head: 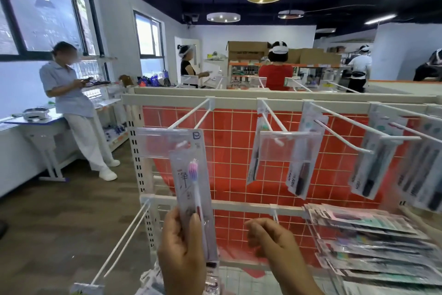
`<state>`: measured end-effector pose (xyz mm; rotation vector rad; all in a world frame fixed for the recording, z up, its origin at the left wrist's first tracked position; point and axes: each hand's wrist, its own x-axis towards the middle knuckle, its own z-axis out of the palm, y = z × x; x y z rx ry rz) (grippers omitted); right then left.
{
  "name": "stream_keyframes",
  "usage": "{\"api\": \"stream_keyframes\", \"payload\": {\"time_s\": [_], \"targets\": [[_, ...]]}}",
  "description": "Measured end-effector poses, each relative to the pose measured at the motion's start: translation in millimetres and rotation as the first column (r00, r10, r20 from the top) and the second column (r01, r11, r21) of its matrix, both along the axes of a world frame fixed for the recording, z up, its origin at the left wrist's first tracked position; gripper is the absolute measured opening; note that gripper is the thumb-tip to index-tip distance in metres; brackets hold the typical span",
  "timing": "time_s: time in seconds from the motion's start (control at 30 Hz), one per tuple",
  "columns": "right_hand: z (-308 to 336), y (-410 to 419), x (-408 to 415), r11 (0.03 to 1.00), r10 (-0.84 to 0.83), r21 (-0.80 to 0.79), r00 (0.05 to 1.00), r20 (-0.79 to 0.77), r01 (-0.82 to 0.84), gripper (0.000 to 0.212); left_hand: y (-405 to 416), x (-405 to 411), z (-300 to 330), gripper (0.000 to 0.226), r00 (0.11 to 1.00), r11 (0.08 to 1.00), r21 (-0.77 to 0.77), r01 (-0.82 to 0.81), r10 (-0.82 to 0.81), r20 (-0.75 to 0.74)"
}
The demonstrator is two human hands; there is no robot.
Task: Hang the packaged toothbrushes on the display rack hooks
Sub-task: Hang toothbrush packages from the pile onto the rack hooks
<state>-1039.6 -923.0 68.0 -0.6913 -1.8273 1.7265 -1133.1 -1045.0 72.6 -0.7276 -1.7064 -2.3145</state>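
Seen from head height, facing a cream metal display rack w/ red wire-grid back panel.

Far left, away from rack: person in pale blue top and white trousers leaning on a white counter below the windows.

Upper rail, left end: white double-prong hook w/ clear plastic label holder at its tip. Held up against that tip: clear packaged toothbrush w/ pink-purple bristles, upright, top edge overlapping the label holder; whether already threaded on the hook can't be told.

Left hand gripping pkg's lower part, fingers wrapped round it, thumb on front. Right hand just beside, apart from pkg, fingers loosely curled, holding nothing.

Lower rail, left end: long white hook pointing toward the viewer.

Upper rail, centre to right end: further white hooks carrying hung toothbrush packs w/ dark handles, tilted.

Lower right corner of rack: fanned stack of flat toothbrush packs.

Behind the rack: other people in head-worn visors, cardboard boxes.
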Motion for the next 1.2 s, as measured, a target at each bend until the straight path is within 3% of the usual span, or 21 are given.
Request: {"api": "stream_keyframes", "payload": {"time_s": [0.47,0.87,0.93,1.03,1.2], "targets": [[-7,-16,-28,1.0,0.013,-0.008,1.0,0.016,-0.013,0.018,-13,-32,-19,0.027,0.995,0.99,-0.101,-0.098,0.098,-0.006],[-13,-7,-36,0.999,0.01,-0.049,0.999,0.039,-0.008,0.019,10,-71,-25,0.053,0.997,0.975,-0.212,0.06,-0.049,0.055],[-15,-3,-36,0.997,-0.005,-0.072,0.999,0.043,0.008,0.019,20,-79,-21,0.046,0.997,0.969,-0.239,0.067,-0.054,0.059],[-18,5,-37,0.997,-0.016,-0.078,0.999,0.046,0.02,0.017,38,-94,-13,0.017,0.999,0.962,-0.269,0.042,-0.036,0.028],[-27,21,-38,0.995,-0.058,-0.081,0.998,0.019,0.06,0.017,74,-126,-7,0.023,0.996,0.942,-0.33,0.061,-0.035,0.085]]}}
